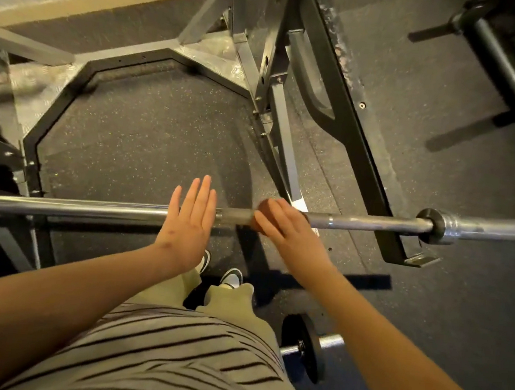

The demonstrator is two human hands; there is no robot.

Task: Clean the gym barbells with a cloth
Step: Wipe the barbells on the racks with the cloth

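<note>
**Right hand** (284,229): fingers curled down over a rust-brown cloth (268,205), pressing it round the barbell (374,223). The cloth bulges out at 12 o'clock and at 7 o'clock of the knuckles. Motion blur hides how tightly the hand grips.

**Left hand** (188,219): flat and spread, fingers straight and pointing to 12 o'clock, holding nothing. The palm lies over the shaft. Whether it rests on the steel or hovers just above cannot be told.

**Barbell**: racked across the view, with its long axis running from 9 o'clock to 3 o'clock and the 3 o'clock end slightly higher. A short dull stretch of shaft shows between the two hands. From the right hand toward 3 o'clock, bare shaft runs to the collar (437,226) and on to the sleeve beyond.

**Judgement**: the right hand is the working one, since it has the cloth. Any stroke must follow the bar's axis, out toward 3 o'clock for the uncovered length, or back toward 9 o'clock, where the left hand sits in the way.

**Surroundings**: rack frame (366,149) at 12 to 1 o'clock. Dumbbell (307,347) on the floor at 5 o'clock.
</note>
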